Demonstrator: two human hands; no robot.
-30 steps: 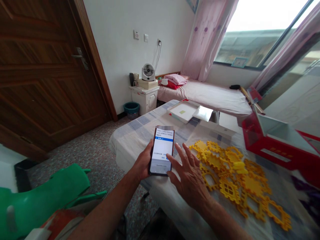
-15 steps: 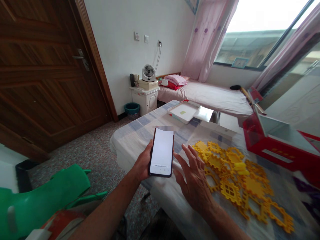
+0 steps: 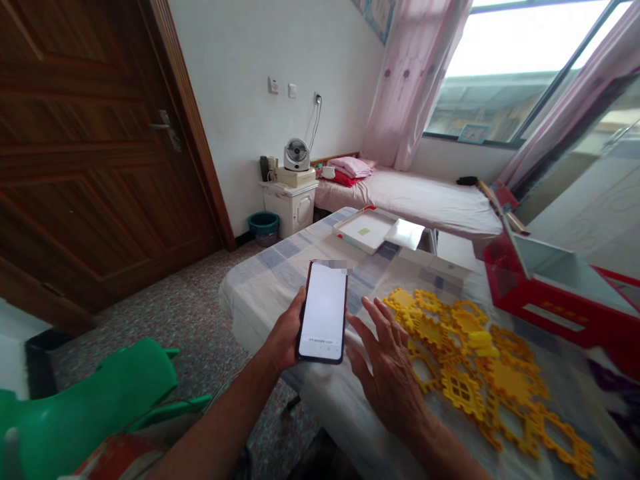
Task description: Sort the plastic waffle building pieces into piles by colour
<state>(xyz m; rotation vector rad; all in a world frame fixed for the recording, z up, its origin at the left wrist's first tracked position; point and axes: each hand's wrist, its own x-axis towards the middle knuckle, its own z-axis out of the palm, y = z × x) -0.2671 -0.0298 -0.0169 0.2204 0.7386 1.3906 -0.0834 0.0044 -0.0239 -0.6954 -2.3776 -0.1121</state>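
Note:
A smartphone (image 3: pixel 324 310) with a bright, mostly white screen is held upright above the table's near edge. My left hand (image 3: pixel 287 333) grips it along its left side, the fingers hidden behind it. To the right of the phone, my right hand (image 3: pixel 387 363) has its fingers spread and holds nothing; its fingertips are close to the phone's right edge, and I cannot tell if any touch it. Beyond that hand, a pile of yellow plastic building pieces (image 3: pixel 463 387) with notched edges lies on the tablecloth (image 3: pixel 270 267).
A white tray-like box lid (image 3: pixel 363 230) and a red box (image 3: pixel 545 293) stand on the table. A green plastic chair (image 3: pixel 115 393) is at lower left. Farther off are a wooden door (image 3: pixel 100 173), a teal bin (image 3: pixel 263 227), a fan (image 3: pixel 297 155) and a bed (image 3: pixel 405 193).
The view has tilted slightly upward, so the phone, hands and table sit a little lower in it. The left hand's grip and the right hand's spread fingers look the same.

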